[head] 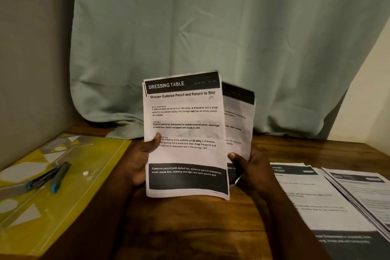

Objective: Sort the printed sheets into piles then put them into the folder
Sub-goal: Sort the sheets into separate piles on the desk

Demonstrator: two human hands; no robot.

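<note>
The person holds two printed sheets upright over a wooden table [190, 228] whose top shows a dark, streaky grain. The left hand [137, 162] grips the front sheet [185, 116] at its left edge, thumb pressed flat on the printed face and fingers curled behind. This sheet is thin white paper, slightly creased, with a black band across the top headed "DRESSING TABLE" and a black block near the bottom. The right hand [251, 169] pinches the rear sheet [239, 116] at its lower right edge, thumb on the front. That sheet is partly covered by the front one and leans off to the right, its lower corner curled. On the table to the right lies a flat pile headed "KITCHEN" [312, 196], and just beside it a second pile [363, 188] with fanned edges. To the left lies the folder [63, 207], smooth and yellow with grey and white angular shapes. On it rest a dark pen [60, 175] with a blue end and a small white dot [85, 173]. A pale green curtain [211, 27] hangs in soft folds behind.
</note>
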